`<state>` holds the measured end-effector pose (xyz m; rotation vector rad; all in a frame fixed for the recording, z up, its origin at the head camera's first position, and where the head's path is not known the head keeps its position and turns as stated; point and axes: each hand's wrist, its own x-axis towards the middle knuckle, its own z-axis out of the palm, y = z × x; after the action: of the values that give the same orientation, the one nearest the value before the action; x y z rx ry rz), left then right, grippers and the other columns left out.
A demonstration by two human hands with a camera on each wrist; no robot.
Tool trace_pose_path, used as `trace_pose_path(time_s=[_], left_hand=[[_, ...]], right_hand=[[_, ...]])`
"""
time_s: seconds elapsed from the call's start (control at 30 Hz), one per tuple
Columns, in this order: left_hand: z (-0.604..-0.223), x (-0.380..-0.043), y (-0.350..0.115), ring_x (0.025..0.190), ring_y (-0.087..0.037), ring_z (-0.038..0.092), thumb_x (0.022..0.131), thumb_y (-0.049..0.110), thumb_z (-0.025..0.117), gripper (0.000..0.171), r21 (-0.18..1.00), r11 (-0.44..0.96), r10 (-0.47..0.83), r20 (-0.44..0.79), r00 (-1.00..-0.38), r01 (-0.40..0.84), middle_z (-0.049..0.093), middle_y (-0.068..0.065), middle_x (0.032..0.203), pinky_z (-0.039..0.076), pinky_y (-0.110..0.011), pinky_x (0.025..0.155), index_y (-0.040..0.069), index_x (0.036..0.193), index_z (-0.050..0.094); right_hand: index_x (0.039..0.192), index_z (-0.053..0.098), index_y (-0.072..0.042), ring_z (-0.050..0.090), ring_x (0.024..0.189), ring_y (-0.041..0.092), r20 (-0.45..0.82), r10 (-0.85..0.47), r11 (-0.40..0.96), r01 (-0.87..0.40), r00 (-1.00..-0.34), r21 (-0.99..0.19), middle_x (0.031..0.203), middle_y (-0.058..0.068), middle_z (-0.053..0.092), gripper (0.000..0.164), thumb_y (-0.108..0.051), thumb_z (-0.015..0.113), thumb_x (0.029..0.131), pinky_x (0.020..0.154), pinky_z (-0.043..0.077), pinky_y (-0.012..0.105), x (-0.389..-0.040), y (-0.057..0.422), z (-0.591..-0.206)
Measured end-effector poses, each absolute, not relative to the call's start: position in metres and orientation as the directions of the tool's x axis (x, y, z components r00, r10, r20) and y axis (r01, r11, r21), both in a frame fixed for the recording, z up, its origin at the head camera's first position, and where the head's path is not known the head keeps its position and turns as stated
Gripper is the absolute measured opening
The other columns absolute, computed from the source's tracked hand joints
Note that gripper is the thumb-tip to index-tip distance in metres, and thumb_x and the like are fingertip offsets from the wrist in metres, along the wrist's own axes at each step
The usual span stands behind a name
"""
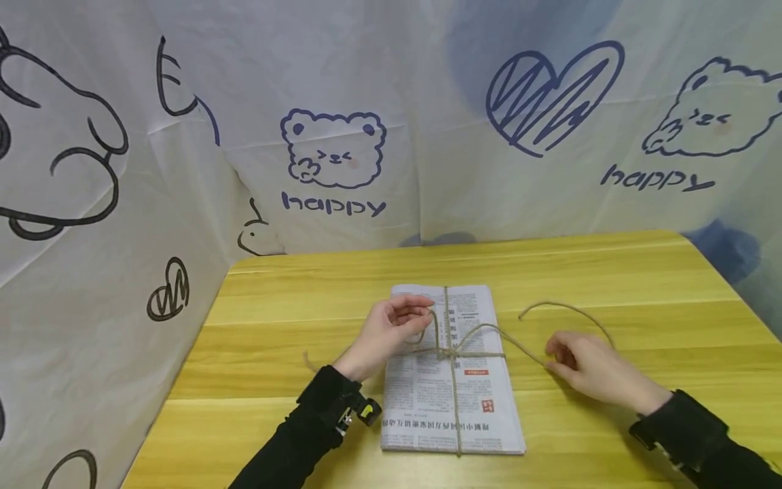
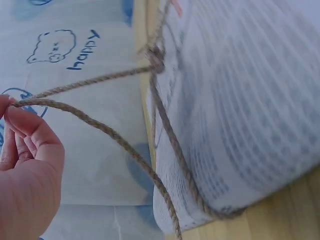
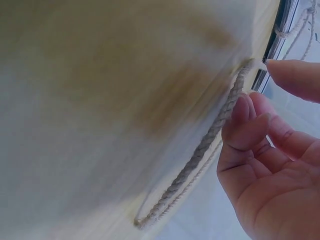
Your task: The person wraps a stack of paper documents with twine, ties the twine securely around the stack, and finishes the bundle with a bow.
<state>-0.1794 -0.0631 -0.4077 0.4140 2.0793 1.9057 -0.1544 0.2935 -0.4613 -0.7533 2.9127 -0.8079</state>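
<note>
A stack of folded newspapers (image 1: 421,401) lies on the table, bound crosswise with brown twine (image 1: 457,401) that meets in a knot (image 1: 451,352) on top. Above the stack's left part, my left hand (image 1: 397,322) pinches one strand between thumb and fingertips. That strand (image 2: 100,125) bends at the fingertips in the left wrist view. Right of the papers, my right hand (image 1: 589,367) has curled fingers at the other strand (image 1: 519,345). In the right wrist view, this twine (image 3: 200,147) runs along the fingers; the exact contact is hard to see.
The yellow wooden table (image 1: 275,299) surrounds the stack. A loose twine tail (image 1: 568,307) curves behind my right hand, and another frayed end (image 1: 307,360) shows left of the papers. A white cloth (image 1: 427,136) with drawings hangs behind the table and along its sides.
</note>
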Motion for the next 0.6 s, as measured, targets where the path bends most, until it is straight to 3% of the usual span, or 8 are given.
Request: trace_pose_path(time_s=[0.23, 0.4, 0.5, 0.6], left_hand=[[-0.409, -0.18, -0.065, 0.085, -0.005, 0.06, 0.101, 0.009, 0.06, 0.04, 0.999, 0.001, 0.408, -0.032, -0.912, -0.034, 0.067, 0.001, 0.106, 0.049, -0.02, 0.075, -0.009, 0.136, 0.053], [-0.413, -0.179, -0.065, 0.104, -0.007, 0.065, 0.1, 0.006, 0.061, 0.038, 1.0, 0.012, 0.401, -0.002, -0.916, 0.003, 0.067, -0.013, 0.122, 0.055, -0.024, 0.09, -0.005, 0.136, 0.056], [-0.416, -0.181, -0.061, 0.11, -0.01, 0.068, 0.101, 0.007, 0.06, 0.036, 0.999, 0.037, 0.379, 0.012, -0.925, 0.029, 0.066, -0.021, 0.13, 0.055, -0.036, 0.099, -0.003, 0.135, 0.059], [-0.418, -0.184, -0.057, 0.114, -0.025, 0.069, 0.103, 0.008, 0.057, 0.033, 0.998, 0.048, 0.354, 0.017, -0.935, 0.036, 0.067, -0.025, 0.127, 0.054, -0.046, 0.101, -0.003, 0.134, 0.061]], right_hand=[[0.096, 0.068, -0.009, 0.043, 0.063, -0.005, 0.103, -0.464, 0.748, -0.451, -0.88, -0.487, 0.073, -0.012, 0.055, 0.011, -0.009, 0.075, 0.088, 0.056, 0.039, 0.02, -0.154, 0.292, -0.462], [0.097, 0.068, -0.009, 0.045, 0.065, -0.005, 0.118, -0.449, 0.758, -0.447, -0.886, -0.474, 0.075, -0.011, 0.057, 0.012, -0.009, 0.076, 0.088, 0.057, 0.041, 0.02, -0.155, 0.285, -0.46], [0.1, 0.068, -0.009, 0.049, 0.069, -0.003, 0.149, -0.443, 0.761, -0.459, -0.884, -0.459, 0.079, -0.009, 0.06, 0.014, -0.01, 0.075, 0.089, 0.06, 0.045, 0.021, -0.157, 0.276, -0.456], [0.103, 0.069, -0.007, 0.053, 0.073, -0.001, 0.193, -0.452, 0.745, -0.487, -0.871, -0.456, 0.083, -0.007, 0.063, 0.016, -0.011, 0.075, 0.089, 0.063, 0.047, 0.022, -0.162, 0.265, -0.452]])
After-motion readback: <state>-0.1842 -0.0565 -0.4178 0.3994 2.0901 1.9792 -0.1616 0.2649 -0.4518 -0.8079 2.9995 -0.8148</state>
